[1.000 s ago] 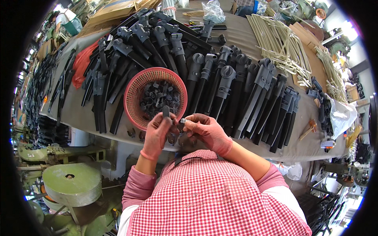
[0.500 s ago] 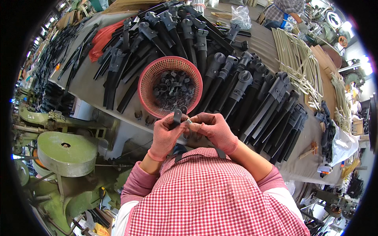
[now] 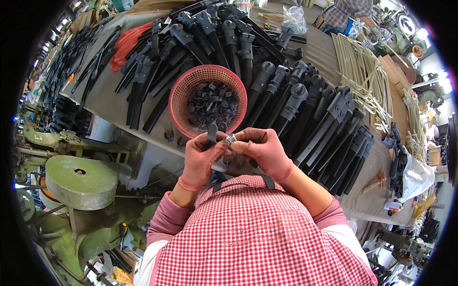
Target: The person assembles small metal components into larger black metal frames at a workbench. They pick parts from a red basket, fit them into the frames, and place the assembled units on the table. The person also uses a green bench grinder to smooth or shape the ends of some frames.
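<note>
In front of my apron, my left hand (image 3: 196, 162), in a reddish glove, is closed on a black lever-like part (image 3: 212, 132) that stands up past the fingers. My right hand (image 3: 268, 155), gloved alike, pinches a small metal coil spring (image 3: 232, 138). The fingertips of both hands meet around the spring, against the black part. Just beyond them stands a round red plastic basket (image 3: 174, 107) with perforated walls. Small black clips (image 3: 210, 97) lie heaped inside it, with springs among them. A few small curved black pieces (image 3: 168, 136) sit along the table's near edge.
Black tubes with clamp heads (image 3: 291, 105) lie in piles behind and right of the basket. Bent pale metal rods (image 3: 360, 71) are stacked farther right. A green machine (image 3: 81, 183) stands at my left. Another person (image 3: 350, 14) is at the far right, beyond the table (image 3: 315, 52).
Both hands have risen slightly toward the basket. The spring now shows more plainly between the fingertips, and the right fingers have shifted their pinch on it.
</note>
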